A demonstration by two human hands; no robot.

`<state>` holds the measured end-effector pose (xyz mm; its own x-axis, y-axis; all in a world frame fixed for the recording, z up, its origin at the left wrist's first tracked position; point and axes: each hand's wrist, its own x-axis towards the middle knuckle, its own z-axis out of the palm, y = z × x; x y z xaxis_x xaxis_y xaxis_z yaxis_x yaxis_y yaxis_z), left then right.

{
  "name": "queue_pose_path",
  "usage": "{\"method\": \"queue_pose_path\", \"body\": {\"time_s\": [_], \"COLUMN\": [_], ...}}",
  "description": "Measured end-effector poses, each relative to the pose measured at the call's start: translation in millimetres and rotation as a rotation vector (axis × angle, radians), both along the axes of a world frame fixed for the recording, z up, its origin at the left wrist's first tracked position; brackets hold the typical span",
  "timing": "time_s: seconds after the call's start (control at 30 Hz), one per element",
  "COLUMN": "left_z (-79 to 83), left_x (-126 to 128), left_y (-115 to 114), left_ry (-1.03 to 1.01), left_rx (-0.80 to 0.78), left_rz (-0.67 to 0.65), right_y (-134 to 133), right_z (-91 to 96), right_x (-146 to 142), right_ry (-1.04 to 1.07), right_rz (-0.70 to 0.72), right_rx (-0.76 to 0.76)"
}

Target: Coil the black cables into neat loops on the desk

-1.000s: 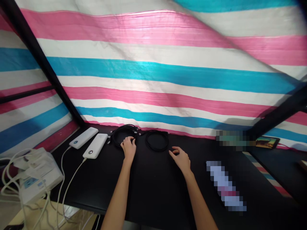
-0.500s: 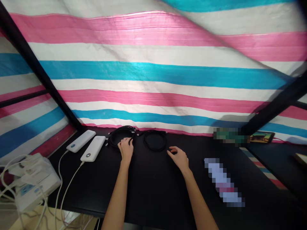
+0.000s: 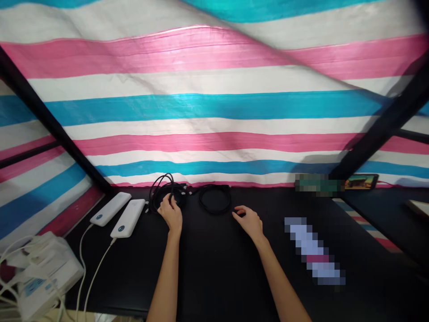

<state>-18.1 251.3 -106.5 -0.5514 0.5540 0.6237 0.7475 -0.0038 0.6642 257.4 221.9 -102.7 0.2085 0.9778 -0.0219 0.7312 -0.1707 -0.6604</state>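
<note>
My left hand (image 3: pixel 171 213) grips the black cable coil (image 3: pixel 163 195) at the far edge of the black table (image 3: pixel 214 273), and one loop stands up above the hand. To its right lies a second coiled black cable (image 3: pixel 214 199), flat and untouched. My right hand (image 3: pixel 248 221) rests on the tabletop just in front of and to the right of that coil, holding nothing, with its fingers loosely apart.
Two white power banks (image 3: pixel 119 214) with white cables lie left of the coils, and a white multi-socket power strip (image 3: pixel 43 281) sits at the lower left. A pixelated object (image 3: pixel 313 252) lies on the right. A phone (image 3: pixel 361 182) stands beyond it, before a striped tarpaulin (image 3: pixel 214 107).
My left hand has pulled a loop of the first coil upward and moved slightly down the table. The right hand has hardly moved. The whole view has tilted a little as my head turned.
</note>
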Motion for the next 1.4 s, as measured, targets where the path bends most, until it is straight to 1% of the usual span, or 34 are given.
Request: {"method": "queue_pose_path", "body": {"time_s": [0.07,0.13,0.27,0.43,0.53,0.6,0.73,0.83,0.9,0.93,0.97,1.03,1.1,1.13,1.17,1.2,1.23,1.3,1.37,1.4], "left_z": [0.2,0.8,6.3,21.9,34.9,46.6,78.9,104.0,114.0,115.4,114.0,102.7,82.6,70.5,58.0,45.6,33.9,13.8,-0.2,-4.5], "left_x": [-3.6,-7.9,-14.6,-17.5,-17.7,-17.4,-12.9,-1.1,10.8,16.8,22.2,29.0,29.2,27.3,24.5,21.5,18.5,13.5,11.1,10.9], "left_y": [-0.2,-0.7,-5.0,-17.6,-28.0,-35.7,-52.3,-67.7,-81.1,-88.9,-97.5,-116.8,-137.9,-148.7,-159.4,-169.7,-179.3,-195.6,-207.4,-211.8], "left_ry": [-0.025,-0.054,-0.137,-0.175,-0.205,-0.240,-0.230,-0.184,-0.160,-0.156,-0.138,-0.046,0.133,0.259,0.380,0.490,0.532,0.583,0.646,0.664], "left_rx": [0.080,0.153,0.223,0.291,0.385,0.469,0.583,0.685,0.742,0.747,0.731,0.624,0.574,0.526,0.497,0.461,0.405,0.342,0.293,0.248], "left_rz": [0.114,0.198,0.274,0.361,0.365,0.366,0.346,0.253,0.184,0.145,0.108,0.089,0.049,0.003,-0.060,-0.156,-0.214,-0.348,-0.498,-0.572], "right_y": [0.6,1.1,2.3,3.4,2.5,1.2,-0.6,-0.6,-0.3,-0.1,0.1,0.2,-0.1,-0.4,-0.9,-1.5,-2.3,-3.8,-5.1,-5.6], "right_z": [0.1,0.1,-1.9,-5.6,-4.1,-1.4,3.5,3.1,0.9,-0.5,-1.9,-4.7,-6.7,-7.2,-7.5,-7.4,-7.2,-6.3,-5.3,-4.9], "right_x": [0.7,1.7,3.0,0.5,-1.5,-2.3,-2.3,-0.8,0.6,1.3,2.1,3.8,5.5,6.3,6.9,7.4,7.6,7.4,6.7,6.3], "right_ry": [0.000,0.004,0.002,-0.063,-0.078,-0.073,-0.059,-0.040,-0.027,-0.023,-0.018,0.001,0.030,0.040,0.046,0.045,0.040,0.026,0.015,0.010], "right_rz": [0.004,0.011,0.025,0.035,0.037,0.037,0.030,0.035,0.034,0.031,0.028,0.017,-0.003,-0.015,-0.026,-0.035,-0.041,-0.049,-0.053,-0.053], "right_rx": [0.004,0.006,0.003,0.028,0.048,0.050,0.055,0.068,0.074,0.079,0.084,0.096,0.101,0.099,0.097,0.095,0.094,0.097,0.099,0.099]}}
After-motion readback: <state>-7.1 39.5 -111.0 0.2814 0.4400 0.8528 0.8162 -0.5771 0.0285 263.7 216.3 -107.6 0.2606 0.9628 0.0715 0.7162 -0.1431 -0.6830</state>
